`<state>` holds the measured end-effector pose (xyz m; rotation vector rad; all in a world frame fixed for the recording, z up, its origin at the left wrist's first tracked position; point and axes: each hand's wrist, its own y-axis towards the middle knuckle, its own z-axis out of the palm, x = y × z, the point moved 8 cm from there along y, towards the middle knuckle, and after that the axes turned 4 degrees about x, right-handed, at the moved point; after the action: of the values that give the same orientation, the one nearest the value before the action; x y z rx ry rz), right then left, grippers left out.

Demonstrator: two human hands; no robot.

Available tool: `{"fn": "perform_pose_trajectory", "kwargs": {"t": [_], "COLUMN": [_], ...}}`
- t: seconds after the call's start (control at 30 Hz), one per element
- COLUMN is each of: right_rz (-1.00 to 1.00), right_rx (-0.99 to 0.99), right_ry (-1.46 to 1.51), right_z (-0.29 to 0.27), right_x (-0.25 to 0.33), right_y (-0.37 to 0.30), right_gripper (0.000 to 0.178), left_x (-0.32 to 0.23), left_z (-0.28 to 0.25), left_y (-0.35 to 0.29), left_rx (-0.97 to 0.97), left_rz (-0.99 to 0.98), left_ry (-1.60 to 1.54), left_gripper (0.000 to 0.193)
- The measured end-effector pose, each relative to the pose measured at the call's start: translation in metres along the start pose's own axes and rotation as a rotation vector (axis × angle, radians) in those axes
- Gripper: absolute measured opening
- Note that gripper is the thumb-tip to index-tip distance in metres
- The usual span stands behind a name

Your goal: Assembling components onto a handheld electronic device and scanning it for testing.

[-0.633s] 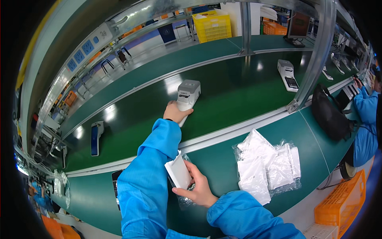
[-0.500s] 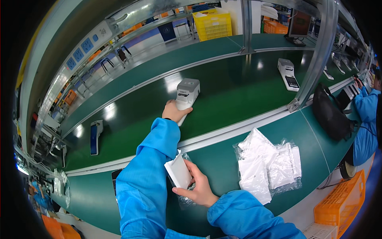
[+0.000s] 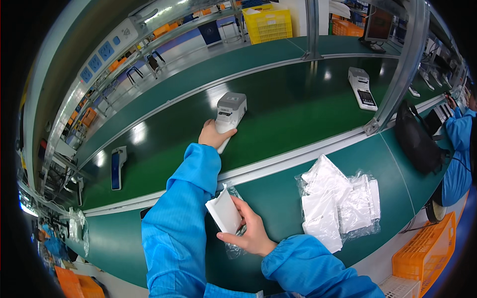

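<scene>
We look down on a dark green conveyor belt (image 3: 298, 104) running past the green table (image 3: 278, 198). On the belt, well ahead of us, lies a white handheld terminal (image 3: 229, 115), its long axis pointing away and slightly right. Our left hand (image 3: 214, 135) reaches farthest and is closed around its near end. Our right hand (image 3: 251, 231) stays close to us over the table, fingers closed on a small white bag (image 3: 224, 212) in clear wrap, tilted upright.
</scene>
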<state>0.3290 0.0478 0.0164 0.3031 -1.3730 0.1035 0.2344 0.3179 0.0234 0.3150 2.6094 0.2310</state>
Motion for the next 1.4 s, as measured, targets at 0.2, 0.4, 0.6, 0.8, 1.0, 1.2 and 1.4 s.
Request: {"fn": "perform_pose_trajectory", "kwargs": {"t": [0.2,0.4,0.6,0.8,1.0,1.2,1.4], "right_rz": [-0.007,-0.011,-0.010,0.003,0.028,0.035,0.019], "right_rx": [0.003,-0.008,0.003,0.001,0.012,0.029,0.034], "right_ry": [0.022,-0.030,-0.001,0.011,0.018,0.020,0.006], "right_z": [0.001,-0.002,0.001,0.001,-0.002,-0.002,-0.002], "right_x": [-0.002,-0.004,-0.004,0.000,-0.003,0.001,0.002], "right_y": [0.001,0.002,-0.001,-0.005,-0.004,-0.001,0.000], "right_gripper": [0.088,0.087,0.087,0.089,0.088,0.088,0.087], "left_x": [0.007,0.011,-0.018,-0.045,-0.039,-0.030,-0.028], "left_z": [0.009,0.006,-0.030,-0.012,-0.010,-0.019,-0.023], "left_y": [-0.003,-0.001,0.022,0.025,0.033,0.034,0.033], "left_rx": [0.027,0.111,0.049,0.183,0.084,-0.038,-0.049], "left_rz": [-0.107,-0.089,0.234,0.538,0.617,0.618,0.586], "left_ry": [0.240,0.162,0.162,0.343,0.300,0.243,0.215], "left_gripper": [0.101,0.104,0.089,0.079,0.071,0.057,0.052]}}
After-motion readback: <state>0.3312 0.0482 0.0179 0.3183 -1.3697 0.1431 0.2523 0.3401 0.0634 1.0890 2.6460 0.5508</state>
